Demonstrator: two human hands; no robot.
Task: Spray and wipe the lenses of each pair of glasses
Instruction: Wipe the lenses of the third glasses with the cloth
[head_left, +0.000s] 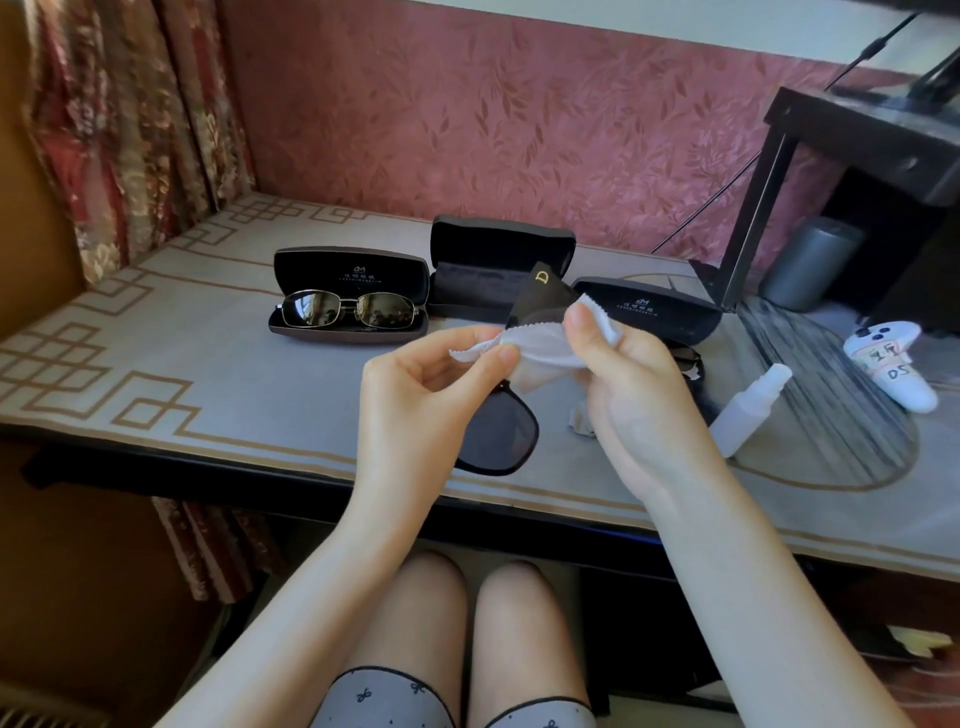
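Observation:
A white cleaning cloth (540, 345) is stretched between both hands above the table. My left hand (421, 400) pinches its left edge and my right hand (623, 384) grips its right side. Black-framed sunglasses (498, 431) with dark lenses hang below the cloth, between my hands; which hand holds them is hidden. Metal-framed sunglasses (349, 310) lie in an open case (350, 291) at the left. A white spray bottle (748, 408) lies on the table, right of my right hand.
Two more open black cases (498, 260) (649, 306) stand behind my hands, one with a black cloth marked D (540, 291). A white controller (891, 364), a grey cylinder (810, 262) and a black stand (852, 171) sit at the right. A patterned mat (156, 364) covers the table.

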